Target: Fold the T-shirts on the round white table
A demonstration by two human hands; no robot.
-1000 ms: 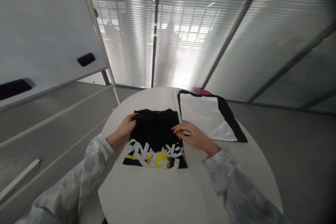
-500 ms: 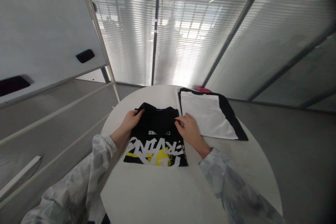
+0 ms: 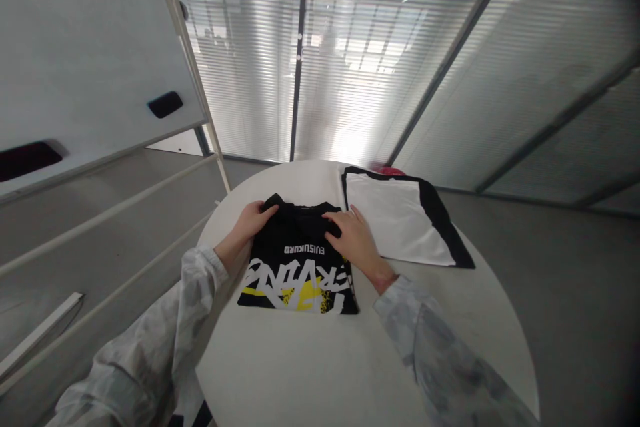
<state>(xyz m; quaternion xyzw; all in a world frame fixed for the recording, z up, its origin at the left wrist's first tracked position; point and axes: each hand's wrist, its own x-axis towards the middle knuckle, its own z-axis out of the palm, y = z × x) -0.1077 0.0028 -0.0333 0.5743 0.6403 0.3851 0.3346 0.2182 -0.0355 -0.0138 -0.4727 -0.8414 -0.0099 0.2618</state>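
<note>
A folded black T-shirt (image 3: pixel 305 230) with white lettering and a yellow print lies on the round white table (image 3: pixel 310 360), its neckline at the far side. The print appears upside down from where I look. My left hand (image 3: pixel 249 221) is closed on the shirt's far left corner, where a bit of cloth stands up. On the shirt's right side rests my right hand (image 3: pixel 354 238), its thumb and fingers apart on the cloth near the neckline.
Right of the shirt, a folded white and black garment (image 3: pixel 395 217) lies on the table. A red item (image 3: pixel 393 171) shows behind the table's far edge. A whiteboard (image 3: pixel 90 47) on a pale frame stands at left; a glass partition with blinds (image 3: pixel 340 93) is beyond.
The neckline flap has been laid flatter, so the small line of lettering now shows in full. My right hand has moved slightly left onto the shirt and its fingers have spread.
</note>
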